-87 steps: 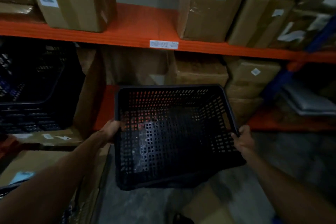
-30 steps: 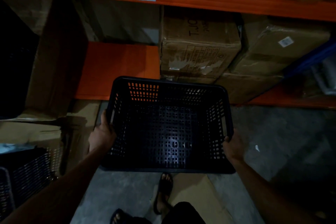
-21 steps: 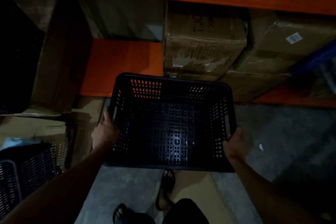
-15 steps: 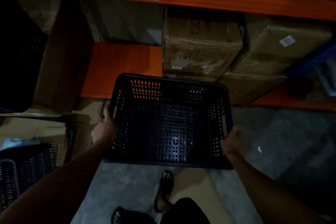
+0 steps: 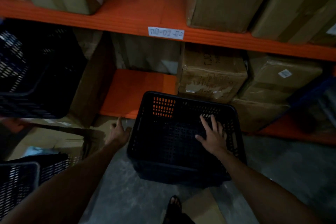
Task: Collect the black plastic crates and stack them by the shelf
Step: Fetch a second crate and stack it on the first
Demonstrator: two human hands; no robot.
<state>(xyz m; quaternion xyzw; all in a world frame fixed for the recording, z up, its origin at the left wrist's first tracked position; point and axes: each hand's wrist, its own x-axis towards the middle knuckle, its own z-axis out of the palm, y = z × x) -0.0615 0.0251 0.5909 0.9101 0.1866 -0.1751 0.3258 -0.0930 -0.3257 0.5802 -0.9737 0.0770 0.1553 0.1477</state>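
Note:
A black plastic crate [image 5: 160,143] with perforated walls stands upright on the grey floor in front of the orange shelf [image 5: 134,89]. My right hand [image 5: 212,136] hovers over the crate's opening with fingers spread, holding nothing. My left hand [image 5: 119,133] is just left of the crate's left wall, fingers apart, off the crate. A second black crate [image 5: 36,71] sits at the left on cardboard, and part of a third one [image 5: 18,182] shows at the lower left.
Cardboard boxes [image 5: 212,76] fill the lower shelf at the right and the upper shelf [image 5: 141,11]. Flattened cardboard [image 5: 54,140] lies at the left under the crates. My sandalled foot [image 5: 174,203] and a cardboard sheet [image 5: 201,209] are on the floor below the crate.
The crate went down from between my hands to the floor by the shelf. Both hands let go of its sides; the right one now spreads over the opening.

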